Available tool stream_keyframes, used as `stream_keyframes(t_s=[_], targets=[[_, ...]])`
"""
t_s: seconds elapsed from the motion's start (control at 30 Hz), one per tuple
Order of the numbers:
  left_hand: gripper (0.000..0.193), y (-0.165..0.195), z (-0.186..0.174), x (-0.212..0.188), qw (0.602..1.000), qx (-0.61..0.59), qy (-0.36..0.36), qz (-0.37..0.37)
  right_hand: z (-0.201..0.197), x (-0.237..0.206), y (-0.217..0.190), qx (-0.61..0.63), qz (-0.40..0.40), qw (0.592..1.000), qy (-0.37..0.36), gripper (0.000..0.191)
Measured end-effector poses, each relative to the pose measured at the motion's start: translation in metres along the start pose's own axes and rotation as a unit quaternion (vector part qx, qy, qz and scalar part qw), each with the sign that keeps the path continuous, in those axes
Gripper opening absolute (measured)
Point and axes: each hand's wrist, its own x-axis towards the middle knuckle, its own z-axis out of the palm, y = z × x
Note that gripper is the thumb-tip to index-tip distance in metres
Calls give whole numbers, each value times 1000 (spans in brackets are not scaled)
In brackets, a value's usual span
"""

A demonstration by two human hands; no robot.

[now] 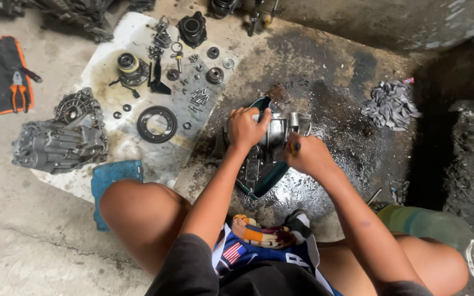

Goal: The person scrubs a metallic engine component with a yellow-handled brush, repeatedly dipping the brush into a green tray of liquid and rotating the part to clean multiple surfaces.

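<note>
I squat over a metal gearbox housing (274, 134) that rests in a dark green basin (270, 183) on the wet, oily floor. My left hand (246, 127) grips the top left of the housing. My right hand (306, 154) is closed on a small tool with a dark handle (295, 146), held against the housing's right side. What kind of tool it is cannot be made out. A brush (278, 94) lies just beyond the basin.
A white sheet (113, 57) at left carries gears, a ring gear (157, 124), bearings, bolts and washers. A grey gearbox case (60, 140) sits beside it, pliers (18, 87) on a black-orange pouch farther left. A blue cloth (111, 174) lies by my knee, grey rags (390, 104) at right.
</note>
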Motion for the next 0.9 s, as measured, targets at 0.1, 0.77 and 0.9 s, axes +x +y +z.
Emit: stream_keyframes(t_s=[0.1,0.77,0.9], targets=[[44,0,-2,-3,999,-19,-25,12,5,3,2,18,12,996,86,19],[41,15,12,-6,997,-24,0,69,9,14,11,-121,48,991,-35,49],[39,14,9,-6,994,-19,-12,103,8,18,7,-124,39,991,30,41]])
